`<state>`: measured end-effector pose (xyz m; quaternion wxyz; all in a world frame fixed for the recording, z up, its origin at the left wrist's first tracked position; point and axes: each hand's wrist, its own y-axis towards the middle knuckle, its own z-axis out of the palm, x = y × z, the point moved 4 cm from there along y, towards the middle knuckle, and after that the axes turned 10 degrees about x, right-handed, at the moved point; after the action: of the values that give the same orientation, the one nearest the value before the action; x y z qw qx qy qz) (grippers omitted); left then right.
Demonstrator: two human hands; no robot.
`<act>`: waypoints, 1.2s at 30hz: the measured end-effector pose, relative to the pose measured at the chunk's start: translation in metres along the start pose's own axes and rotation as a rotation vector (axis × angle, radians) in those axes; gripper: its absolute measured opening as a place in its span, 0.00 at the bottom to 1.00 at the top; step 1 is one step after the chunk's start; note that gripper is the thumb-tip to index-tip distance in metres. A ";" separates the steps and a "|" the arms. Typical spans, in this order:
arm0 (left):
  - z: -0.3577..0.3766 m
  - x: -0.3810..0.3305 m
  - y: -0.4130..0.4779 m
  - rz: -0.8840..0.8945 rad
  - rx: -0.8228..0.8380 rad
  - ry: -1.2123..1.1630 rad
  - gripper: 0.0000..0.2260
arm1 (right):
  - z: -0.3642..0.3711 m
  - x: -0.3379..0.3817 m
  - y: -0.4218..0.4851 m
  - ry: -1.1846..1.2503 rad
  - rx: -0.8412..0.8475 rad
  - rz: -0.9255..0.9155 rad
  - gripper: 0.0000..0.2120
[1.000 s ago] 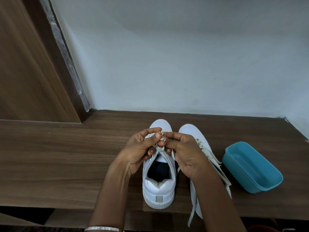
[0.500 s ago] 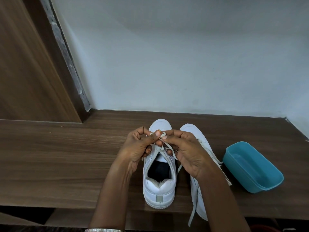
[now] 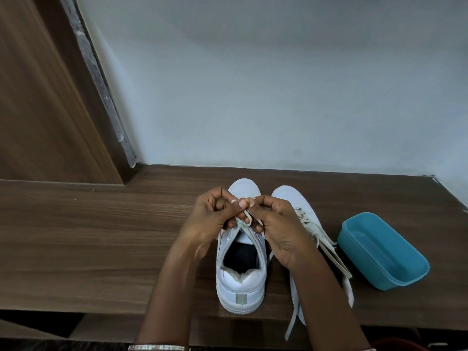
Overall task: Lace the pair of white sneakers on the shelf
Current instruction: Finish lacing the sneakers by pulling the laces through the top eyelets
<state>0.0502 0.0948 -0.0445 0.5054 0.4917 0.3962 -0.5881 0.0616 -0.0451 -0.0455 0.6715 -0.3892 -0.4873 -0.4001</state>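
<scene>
Two hands meet over a shoe. L hand (image 3: 215, 219) & R hand (image 3: 281, 224) are both curled, thumbs and forefingers pinching the same off-white lace (image 3: 247, 220) at the top eyelets; a small loop of it shows below the fingertips. 1 bracelet (image 3: 159, 347) shows on the L wrist at the bottom edge.

2 white sneakers stand side by side on a brown wood shelf (image 3: 101, 249), toes to the wall. The left sneaker (image 3: 240, 282), under the hands, has its heel near the shelf's front edge. The right sneaker (image 3: 291, 198) is partly hidden by the R forearm; its loose laces (image 3: 326, 249) trail off to the side & over the front edge. 1 blue plastic tub (image 3: 379, 252) sits just right of it, w/ nothing visible inside.

Vs. half a sec ago: R wrist has shifted slightly inward toward the left sneaker, and the lace strand that ran slanting below the R fingers is now gathered into the loop. Sneakers & tub unmoved.
</scene>
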 end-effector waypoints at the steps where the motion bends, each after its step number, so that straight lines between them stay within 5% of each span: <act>1: -0.001 -0.002 0.000 0.023 -0.001 0.062 0.07 | 0.001 0.001 -0.001 0.025 -0.014 -0.004 0.09; 19: -0.012 -0.010 -0.003 0.169 -0.072 0.644 0.10 | 0.001 -0.002 0.005 0.034 -0.177 0.022 0.05; 29: 0.000 -0.026 -0.008 0.165 -0.152 1.349 0.07 | -0.003 0.006 0.003 0.107 -0.090 0.035 0.09; 33: -0.002 -0.024 -0.005 0.136 -0.091 1.338 0.08 | -0.004 0.013 -0.002 0.019 0.033 0.007 0.13; 36: -0.009 -0.018 -0.002 0.169 0.028 1.103 0.09 | -0.006 0.015 -0.005 -0.103 0.087 -0.006 0.17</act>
<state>0.0497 0.1075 -0.0291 0.2620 0.7634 0.5532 -0.2063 0.0624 -0.0545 -0.0313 0.6605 -0.3784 -0.5394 -0.3601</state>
